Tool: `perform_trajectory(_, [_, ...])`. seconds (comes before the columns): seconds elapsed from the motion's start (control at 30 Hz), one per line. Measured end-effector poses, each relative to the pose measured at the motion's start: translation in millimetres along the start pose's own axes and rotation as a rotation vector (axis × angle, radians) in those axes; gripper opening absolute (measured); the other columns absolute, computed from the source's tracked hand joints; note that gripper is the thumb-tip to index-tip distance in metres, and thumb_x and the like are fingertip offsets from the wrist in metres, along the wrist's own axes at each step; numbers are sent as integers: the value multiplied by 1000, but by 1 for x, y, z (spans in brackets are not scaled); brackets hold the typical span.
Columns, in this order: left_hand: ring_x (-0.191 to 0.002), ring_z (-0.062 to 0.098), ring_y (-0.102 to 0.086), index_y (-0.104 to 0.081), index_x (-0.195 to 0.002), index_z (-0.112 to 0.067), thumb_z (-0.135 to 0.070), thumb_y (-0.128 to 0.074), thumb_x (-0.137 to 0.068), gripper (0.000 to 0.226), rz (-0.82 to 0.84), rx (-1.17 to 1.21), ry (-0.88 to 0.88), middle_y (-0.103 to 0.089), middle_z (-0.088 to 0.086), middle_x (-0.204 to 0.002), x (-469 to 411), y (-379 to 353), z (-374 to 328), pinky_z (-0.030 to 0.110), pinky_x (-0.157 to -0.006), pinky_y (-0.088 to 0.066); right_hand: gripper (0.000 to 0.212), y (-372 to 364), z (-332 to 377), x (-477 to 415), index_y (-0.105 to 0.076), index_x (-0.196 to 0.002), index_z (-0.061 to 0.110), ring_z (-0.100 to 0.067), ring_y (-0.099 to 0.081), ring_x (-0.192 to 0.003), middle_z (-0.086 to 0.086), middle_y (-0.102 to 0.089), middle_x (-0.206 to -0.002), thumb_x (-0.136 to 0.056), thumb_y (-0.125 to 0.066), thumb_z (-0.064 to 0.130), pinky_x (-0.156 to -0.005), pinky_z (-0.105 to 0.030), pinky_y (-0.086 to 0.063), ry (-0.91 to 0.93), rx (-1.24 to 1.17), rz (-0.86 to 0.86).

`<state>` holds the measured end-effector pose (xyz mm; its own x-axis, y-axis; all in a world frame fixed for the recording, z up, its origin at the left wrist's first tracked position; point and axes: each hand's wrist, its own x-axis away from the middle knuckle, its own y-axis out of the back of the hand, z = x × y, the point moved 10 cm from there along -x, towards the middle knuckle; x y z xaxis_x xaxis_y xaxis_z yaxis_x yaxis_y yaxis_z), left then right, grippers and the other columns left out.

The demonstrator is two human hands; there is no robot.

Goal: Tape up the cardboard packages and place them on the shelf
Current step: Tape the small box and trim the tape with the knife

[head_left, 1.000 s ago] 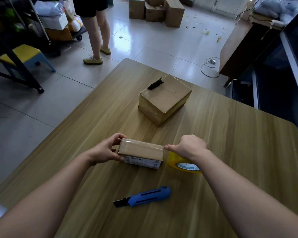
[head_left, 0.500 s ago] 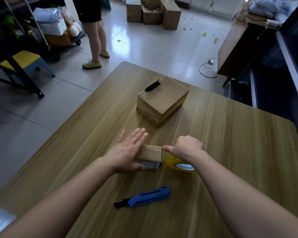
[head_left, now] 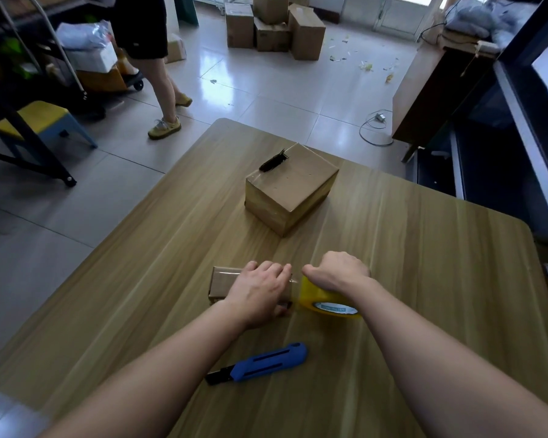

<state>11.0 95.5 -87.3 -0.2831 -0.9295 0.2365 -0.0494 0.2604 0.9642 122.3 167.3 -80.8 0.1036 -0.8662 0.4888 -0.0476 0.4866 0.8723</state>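
Two packages: a small cardboard package [head_left: 223, 284] lies near the middle of the wooden table [head_left: 424, 279]; a larger cardboard box [head_left: 293, 191] sits farther back on the same table, well apart from it.
Left hand: the left hand [head_left: 260, 290] lies over the right end of the small package, fingers bent over its far edge, holding it down on the table.
Right hand: the right hand [head_left: 339, 273] is curled round a yellow tape roll [head_left: 325, 301], thumb pointing left toward the package.
Tape roll: just beside the right end of the small package, standing tilted on the table; a short glint of clear tape shows between roll and package.
Knife: a blue utility knife [head_left: 266, 363] lies on the table nearer than both hands, apart from them, dark tip pointing left.
On the larger box: a small black object [head_left: 272, 161] rests at its far left top edge; I cannot tell what it is.
Far floor: a stack of cardboard boxes [head_left: 276, 26] stands on the tiles.
Far left: a person [head_left: 152, 58] stands by a loaded cart [head_left: 98, 58], near a yellow-topped stool [head_left: 38, 118].
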Motion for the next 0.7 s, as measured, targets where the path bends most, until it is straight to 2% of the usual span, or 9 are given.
perform_trajectory(0.13, [-125,22,-40,-40,-137,-19,-35,-67,-82,63,32,79,82,-44,3,-134,-10,-1,9,40,-103,-34,53,-2,-3,-1,-64,-108,12,-27,-61,-99,-7,-65,-109,-89,-47,59,-80,-35,-49,17,-133,49])
perform_trajectory(0.27, [-123,16,-41,-42,-133,-25,-33,-75,-78,65,12,409,126,-47,-5,-130,-11,14,20,36,-106,-30,69,1,-14,-2,-64,-122,10,-26,-61,-103,-8,-64,-118,-84,-56,67,-84,-36,-51,37,-347,109])
perform_trajectory(0.33, [-118,13,-40,-44,-131,-24,-33,-78,-75,66,-16,493,111,-47,-8,-124,-7,26,24,32,-103,-29,71,10,-17,1,-64,-124,12,-25,-61,-104,-7,-64,-119,-81,-60,69,-88,-37,-52,79,-466,110])
perform_trajectory(0.43, [-110,10,-44,-49,-125,-26,-33,-82,-70,65,6,664,73,-49,-11,-116,-1,29,31,36,-102,-40,71,23,-24,6,-66,-121,15,-22,-62,-103,-3,-65,-115,-78,-60,72,-87,-36,-52,151,-601,108])
perform_trajectory(0.5, [-108,11,-49,-50,-121,-28,-30,-83,-69,62,15,786,73,-51,-9,-115,2,25,43,41,-97,-47,77,23,-29,12,-68,-114,17,-19,-64,-98,-2,-68,-110,-71,-60,80,-84,-33,-53,174,-674,142])
perform_trajectory(0.57, [-107,10,-51,-49,-120,-29,-26,-83,-70,60,5,841,68,-52,-8,-116,3,24,50,39,-94,-49,77,25,-31,17,-71,-101,16,-18,-67,-92,-3,-71,-99,-63,-61,83,-79,-30,-53,207,-750,121])
perform_trajectory(0.7, [-108,16,-55,-52,-121,-26,-24,-84,-68,62,0,983,31,-55,-2,-116,7,29,49,35,-91,-52,52,44,-30,17,-66,-68,18,-17,-66,-72,-1,-68,-71,-72,-65,70,-64,-29,-51,227,-817,-10])
